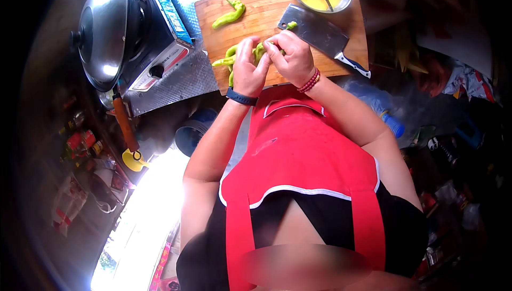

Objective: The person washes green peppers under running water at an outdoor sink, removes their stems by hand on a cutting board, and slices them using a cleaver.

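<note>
My left hand (248, 75), with a dark band at its wrist, closes around a green pepper (259, 52) over the cutting board (266, 4). My right hand (293, 59), with red beads at the wrist, pinches the same pepper at its other end; the fingers hide part of it. More green peppers (222, 62) lie on the board beside and partly behind my left hand. Farther up the board is a separate curled green pepper (230, 16). A cleaver (312, 30) lies flat just beyond my right hand, with a small green piece (291, 25) on its blade.
A metal bowl (347, 4) of yellow liquid, with a utensil in it, stands at the board's upper right. On the left, a lidded wok (106, 29) sits on a gas stove (165, 61). A bucket (191, 137) is below the table edge.
</note>
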### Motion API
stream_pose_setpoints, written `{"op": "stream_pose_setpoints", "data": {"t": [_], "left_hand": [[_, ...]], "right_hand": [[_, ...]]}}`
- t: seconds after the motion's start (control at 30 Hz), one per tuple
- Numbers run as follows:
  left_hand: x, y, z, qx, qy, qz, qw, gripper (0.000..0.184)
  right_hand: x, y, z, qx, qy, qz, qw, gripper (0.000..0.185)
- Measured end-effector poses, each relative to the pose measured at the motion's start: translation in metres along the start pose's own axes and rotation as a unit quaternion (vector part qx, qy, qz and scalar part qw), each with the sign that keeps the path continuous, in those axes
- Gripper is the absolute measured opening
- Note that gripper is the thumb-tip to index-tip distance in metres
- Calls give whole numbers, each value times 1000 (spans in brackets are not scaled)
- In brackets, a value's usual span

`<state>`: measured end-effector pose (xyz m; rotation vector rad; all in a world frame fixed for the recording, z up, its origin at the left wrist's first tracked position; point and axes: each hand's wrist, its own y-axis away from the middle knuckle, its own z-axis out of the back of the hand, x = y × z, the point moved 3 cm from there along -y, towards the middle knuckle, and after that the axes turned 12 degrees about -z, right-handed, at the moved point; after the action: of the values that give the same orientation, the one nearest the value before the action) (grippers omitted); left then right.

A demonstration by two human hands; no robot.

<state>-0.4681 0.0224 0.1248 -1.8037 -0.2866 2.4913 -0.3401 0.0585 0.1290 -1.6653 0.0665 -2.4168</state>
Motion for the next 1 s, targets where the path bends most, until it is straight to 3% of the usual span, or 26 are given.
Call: {"op": "stream_pose_setpoints", "data": {"t": [0.07,0.23,0.3,0.37,0.43,0.53,0.73,0.8,0.83,0.87,1.0], "left_hand": [[19,17,-6,12,178,140,974,23],[-9,14,10,97,-22,-25,995,19],[-8,16,13,157,19,3,987,18],[0,19,20,235,46,53,970,18],[3,19,26,265,135,122,947,18],[-2,17,31,273,210,168,924,20],[8,17,45,265,174,173,933,23],[10,13,58,289,110,172,935,25],[14,10,62,274,-2,94,957,30],[26,5,67,303,-74,73,947,31],[53,-35,64,381,-249,-12,890,31]], "right_hand": [[4,4,-1,-1,0,-7,1000,6],[3,12,2,87,-30,-73,993,9],[7,13,6,107,-32,-86,990,11],[-9,19,0,139,-139,-194,961,12],[-14,24,-7,140,-261,-254,921,16],[-17,33,-5,215,-451,-482,719,15],[-36,27,-4,143,-583,-523,605,14],[-53,16,9,134,-595,-472,636,15],[-59,17,16,135,-565,-474,661,15],[-63,18,21,135,-534,-477,684,16],[-76,29,27,128,-516,-498,685,15]]}}
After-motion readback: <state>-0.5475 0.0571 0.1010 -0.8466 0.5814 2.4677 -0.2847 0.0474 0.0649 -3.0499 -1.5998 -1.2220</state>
